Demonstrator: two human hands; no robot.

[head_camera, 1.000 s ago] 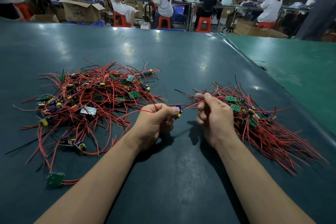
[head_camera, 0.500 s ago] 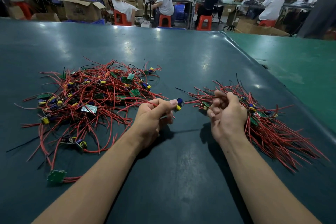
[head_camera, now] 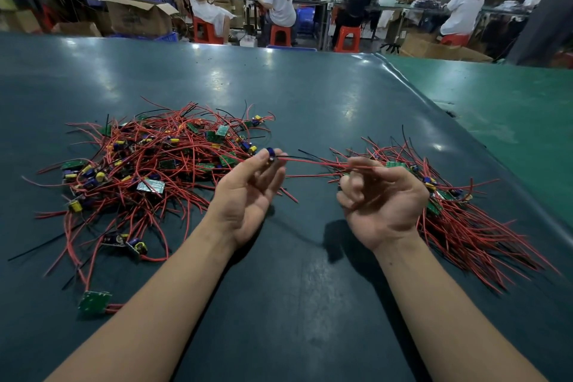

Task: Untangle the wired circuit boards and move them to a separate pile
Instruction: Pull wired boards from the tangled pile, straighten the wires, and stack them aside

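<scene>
The table (head_camera: 310, 304) is dark teal with pale glare patches; the surface beside it (head_camera: 511, 108) is a brighter green. The tangled pile (head_camera: 148, 170) is mostly red wire with a few black strands, green boards, and blue and yellow parts. The sorted pile (head_camera: 459, 220) is the same red over green. The held piece (head_camera: 271, 153) looks blue, perhaps with silver. Stools (head_camera: 280, 35) behind are orange-red, boxes (head_camera: 139, 17) brown

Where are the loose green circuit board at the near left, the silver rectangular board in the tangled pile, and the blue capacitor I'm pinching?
Loose green circuit board (head_camera: 94, 302): head view, centre of its face.
Silver rectangular board (head_camera: 151, 186): head view, its middle.
Blue capacitor (head_camera: 271, 153): head view, its body.
</scene>
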